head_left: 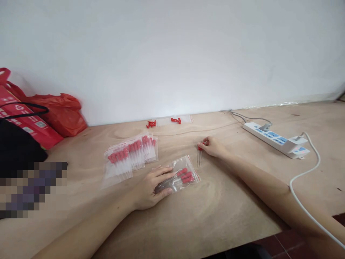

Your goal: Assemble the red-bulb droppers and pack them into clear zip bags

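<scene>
My left hand (157, 183) is laid over a clear zip-lock bag (179, 164), its fingers along the far side and the thumb along the near side, keeping hold of it. Several red-bulbed droppers (185, 176) show inside this bag; their clear tubes run under my hand. To the right, my right hand (212, 145) pinches droppers (199, 158) by their red bulbs, with what look like two clear tubes pointing down toward the table. Beyond my left hand, filled zip-lock bags (118, 167) of red-bulbed droppers lie overlapping in a row.
Loose droppers (151, 124) and more red bulbs (176, 120) lie by the wall. A white power strip (269, 138) with plugs stands at right, its white cable (304, 205) crossing near my right forearm. Red bags (60, 111) and a black item (18, 147) occupy the left.
</scene>
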The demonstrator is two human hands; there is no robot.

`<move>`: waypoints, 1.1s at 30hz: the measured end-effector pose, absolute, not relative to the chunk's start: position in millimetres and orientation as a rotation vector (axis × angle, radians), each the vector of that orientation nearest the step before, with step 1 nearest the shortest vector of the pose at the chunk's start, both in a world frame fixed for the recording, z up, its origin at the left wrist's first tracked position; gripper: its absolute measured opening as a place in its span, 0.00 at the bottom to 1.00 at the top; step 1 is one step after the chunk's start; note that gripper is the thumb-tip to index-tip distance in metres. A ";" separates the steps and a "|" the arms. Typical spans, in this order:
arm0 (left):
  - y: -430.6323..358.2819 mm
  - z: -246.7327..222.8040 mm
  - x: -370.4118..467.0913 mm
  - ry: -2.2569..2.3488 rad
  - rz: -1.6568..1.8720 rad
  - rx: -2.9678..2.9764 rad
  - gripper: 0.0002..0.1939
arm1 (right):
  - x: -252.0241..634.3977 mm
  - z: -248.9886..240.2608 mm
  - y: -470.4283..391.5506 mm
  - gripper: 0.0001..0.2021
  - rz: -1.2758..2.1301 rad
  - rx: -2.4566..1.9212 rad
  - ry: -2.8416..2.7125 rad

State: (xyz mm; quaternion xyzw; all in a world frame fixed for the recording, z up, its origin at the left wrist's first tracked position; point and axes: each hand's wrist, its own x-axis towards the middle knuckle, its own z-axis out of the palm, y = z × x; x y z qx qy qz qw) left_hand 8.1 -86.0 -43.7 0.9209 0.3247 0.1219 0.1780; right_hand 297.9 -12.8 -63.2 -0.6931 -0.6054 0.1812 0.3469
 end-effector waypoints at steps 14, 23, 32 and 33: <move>-86.3 -43.8 7.7 0.931 0.281 2.613 0.22 | 305.7 -63.6 -20.3 0.04 1.166 -1.361 -0.961; -87.7 -42.4 8.3 0.917 0.317 2.613 0.23 | 280.2 -62.0 -41.3 0.07 1.196 -1.101 -0.797; -85.8 -47.7 7.0 0.959 0.325 2.630 0.28 | 262.7 -63.7 -56.9 0.15 1.344 -0.997 -0.924; -85.7 -47.9 6.9 0.958 0.326 2.630 0.29 | 260.8 -63.7 -59.8 0.15 1.388 -0.991 -0.982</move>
